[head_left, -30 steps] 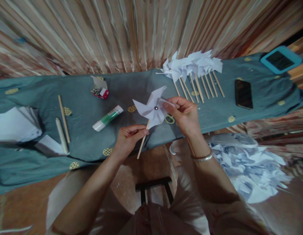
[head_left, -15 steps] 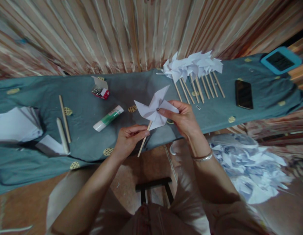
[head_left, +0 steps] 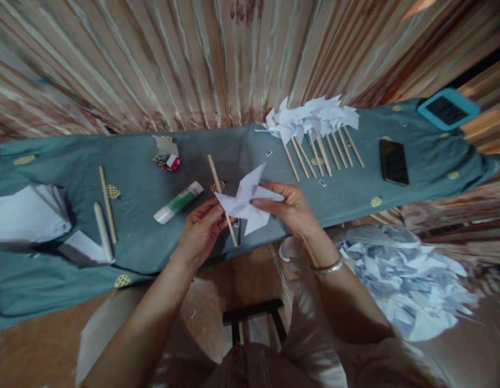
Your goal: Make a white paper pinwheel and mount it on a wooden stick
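Observation:
A white paper pinwheel (head_left: 250, 206) is pinched at its middle and right blade by my right hand (head_left: 289, 209), thumb on top. My left hand (head_left: 203, 229) is closed around the lower part of a thin wooden stick (head_left: 215, 171), near the pinwheel's left blade. That blade tip crosses over the stick, whose upper end sticks out beyond it. The pinwheel's centre lies under my right thumb, so its pin is hidden. Just left of my left hand is a glue stick (head_left: 178, 202) with a green label.
Finished pinwheels (head_left: 314, 119) lie in a row at the back. Around them are a phone (head_left: 394, 161), a blue-framed timer (head_left: 449, 109), a small red box of pins (head_left: 167, 159), stacked paper (head_left: 29, 215), another wooden stick (head_left: 108, 203) and a white pointed rod (head_left: 103, 231). A paper-filled bag (head_left: 403, 280) stands right.
The stick has swung from behind the pinwheel's centre to its left, its top now showing. The pinwheel has come slightly lower and left with my right hand. The view has shifted a little.

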Motion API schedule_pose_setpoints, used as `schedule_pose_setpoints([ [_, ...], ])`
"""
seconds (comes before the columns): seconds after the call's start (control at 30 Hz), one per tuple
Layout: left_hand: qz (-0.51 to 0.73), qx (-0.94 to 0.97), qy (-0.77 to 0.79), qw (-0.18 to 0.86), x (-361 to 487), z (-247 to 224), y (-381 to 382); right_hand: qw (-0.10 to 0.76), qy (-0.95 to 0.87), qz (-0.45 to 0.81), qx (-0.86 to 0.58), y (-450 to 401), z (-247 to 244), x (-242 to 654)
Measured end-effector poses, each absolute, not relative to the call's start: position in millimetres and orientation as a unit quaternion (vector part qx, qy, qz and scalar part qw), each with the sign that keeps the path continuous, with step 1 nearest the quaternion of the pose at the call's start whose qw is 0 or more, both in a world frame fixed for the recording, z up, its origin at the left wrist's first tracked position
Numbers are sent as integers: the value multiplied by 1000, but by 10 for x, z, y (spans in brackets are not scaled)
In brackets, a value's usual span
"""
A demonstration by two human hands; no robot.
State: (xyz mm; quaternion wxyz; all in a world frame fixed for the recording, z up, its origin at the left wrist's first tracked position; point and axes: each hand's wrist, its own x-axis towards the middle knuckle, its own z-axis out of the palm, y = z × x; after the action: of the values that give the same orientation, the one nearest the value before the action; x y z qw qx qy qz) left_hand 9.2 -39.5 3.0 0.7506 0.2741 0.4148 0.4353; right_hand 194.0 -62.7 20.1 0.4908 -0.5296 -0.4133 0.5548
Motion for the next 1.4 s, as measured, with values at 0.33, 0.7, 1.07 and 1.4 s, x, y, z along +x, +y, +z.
schedule_pose_setpoints([
  [0.33, 421, 336, 438, 720, 70, 84, -373, 463, -403, 586, -529, -629, 153, 1843],
  [0.7, 399, 362, 424, 728, 78, 121, -425, 449, -391, 618, -513, -689, 140, 1797],
  [1.07, 378, 388, 429, 723, 48, 127, -472, 452, -496, 541, -507, -838, 189, 1809],
  [1.4, 356, 463, 397, 708, -41, 51, -526, 458, -723, 176, -485, -1141, 361, 1803],
])
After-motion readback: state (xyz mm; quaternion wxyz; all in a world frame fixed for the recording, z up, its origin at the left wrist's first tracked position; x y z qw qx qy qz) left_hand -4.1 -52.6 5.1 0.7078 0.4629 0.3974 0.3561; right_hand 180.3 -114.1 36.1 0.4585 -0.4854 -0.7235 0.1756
